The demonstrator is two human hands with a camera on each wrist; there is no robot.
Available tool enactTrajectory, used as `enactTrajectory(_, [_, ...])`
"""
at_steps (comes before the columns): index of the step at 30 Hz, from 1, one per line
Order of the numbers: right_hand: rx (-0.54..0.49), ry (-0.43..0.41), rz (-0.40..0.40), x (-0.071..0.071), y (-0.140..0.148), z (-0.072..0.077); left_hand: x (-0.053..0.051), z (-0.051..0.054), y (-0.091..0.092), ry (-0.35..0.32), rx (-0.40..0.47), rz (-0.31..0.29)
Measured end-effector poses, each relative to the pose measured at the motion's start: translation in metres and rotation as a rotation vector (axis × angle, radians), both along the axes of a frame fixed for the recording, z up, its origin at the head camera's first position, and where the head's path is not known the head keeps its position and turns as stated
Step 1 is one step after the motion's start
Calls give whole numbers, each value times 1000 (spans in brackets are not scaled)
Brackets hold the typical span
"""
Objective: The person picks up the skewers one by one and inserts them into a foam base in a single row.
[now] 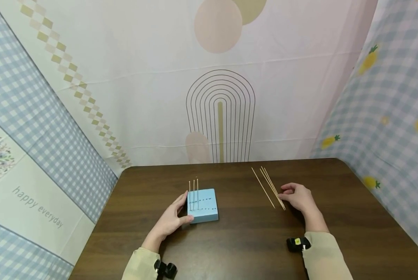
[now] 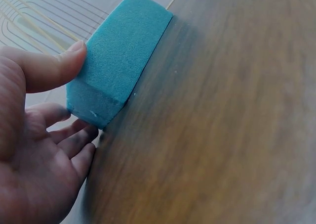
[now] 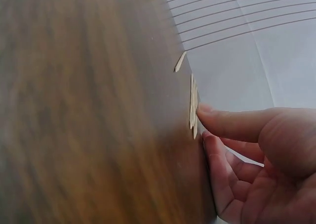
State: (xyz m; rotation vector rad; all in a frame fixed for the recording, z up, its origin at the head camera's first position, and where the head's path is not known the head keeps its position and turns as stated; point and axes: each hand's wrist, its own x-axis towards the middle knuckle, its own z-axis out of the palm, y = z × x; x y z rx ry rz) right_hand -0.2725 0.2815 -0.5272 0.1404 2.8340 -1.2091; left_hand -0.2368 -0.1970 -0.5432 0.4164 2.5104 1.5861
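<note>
A light-blue foam block [image 1: 207,202] with rows of dark marks lies on the table, and several thin sticks [image 1: 194,194] stand upright along its left side. My left hand [image 1: 170,219] holds the block's left side, thumb at the near corner; in the left wrist view the thumb presses the edge of the blue block [image 2: 123,46]. On the right, several loose sticks [image 1: 272,184] lie close together, with a single stick [image 1: 263,188] to their left. My right hand [image 1: 300,198] is at their near end, thumb touching or right beside the sticks [image 3: 193,103]; whether it grips one is unclear.
The brown wooden table [image 1: 244,241] reaches back to a white patterned cloth [image 1: 153,116]. Checked blue cloths hang at the left and right sides. Black wrist cameras are strapped over both sleeves.
</note>
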Motion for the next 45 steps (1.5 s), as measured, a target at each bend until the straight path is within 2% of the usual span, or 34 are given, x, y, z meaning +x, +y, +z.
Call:
enactTrajectory(18, [45, -36, -29, 5, -4, 10, 0, -1, -1, -3, 12, -40])
enactTrajectory(24, [47, -34, -23, 4, -4, 10, -1, -3, -1, -18, 16, -33])
enactTrajectory(29, [24, -40, -10, 2, -2, 9, -1, -3, -2, -1, 8, -36])
enactTrajectory(36, [4, -67, -7, 1, 1, 12, -1, -2, -2, -19, 12, -27])
enactTrajectory(45, [-35, -85, -5, 2, 5, 10, -2, -3, -1, -12, 10, -28])
